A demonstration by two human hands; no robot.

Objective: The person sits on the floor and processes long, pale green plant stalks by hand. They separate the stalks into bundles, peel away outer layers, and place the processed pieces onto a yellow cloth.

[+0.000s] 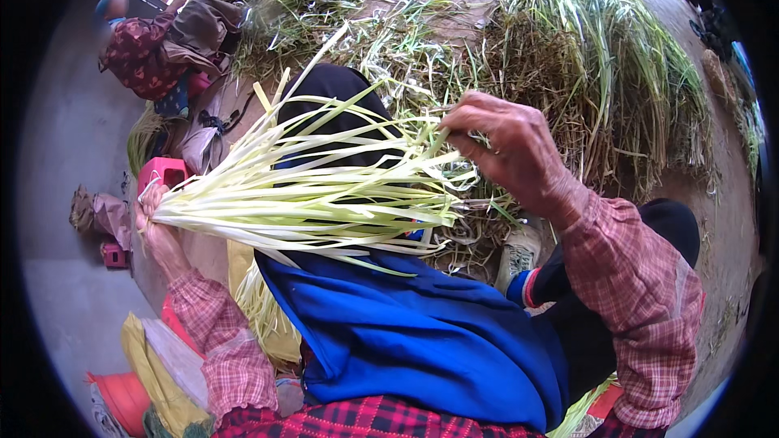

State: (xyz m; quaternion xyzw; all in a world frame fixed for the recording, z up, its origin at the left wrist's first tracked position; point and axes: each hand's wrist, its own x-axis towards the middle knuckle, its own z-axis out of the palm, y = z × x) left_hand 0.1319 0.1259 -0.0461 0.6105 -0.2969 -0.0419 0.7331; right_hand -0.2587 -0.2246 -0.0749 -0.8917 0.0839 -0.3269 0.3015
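Note:
My left hand (157, 207) grips a bunch of pale yellow-white blanched chives (316, 194) by its gathered white ends. The long flat leaves fan out to the right, over my dark-trousered knee and the blue apron (414, 328). At the far ends of the leaves, my right hand (502, 140) pinches a greenish leaf tip between thumb and fingers. Its fingertips are partly hidden by the hand itself. More pale leaves (258, 304) lie below my left forearm, on yellow material.
A large heap of green and withered leaves (590, 73) stands at the right. Loose trimmings (401, 55) cover the floor ahead. Beyond my left hand is a pink plastic stool (163, 171). Another person (146, 48) sits at upper left. Red and yellow sacking (161, 371) lies at lower left.

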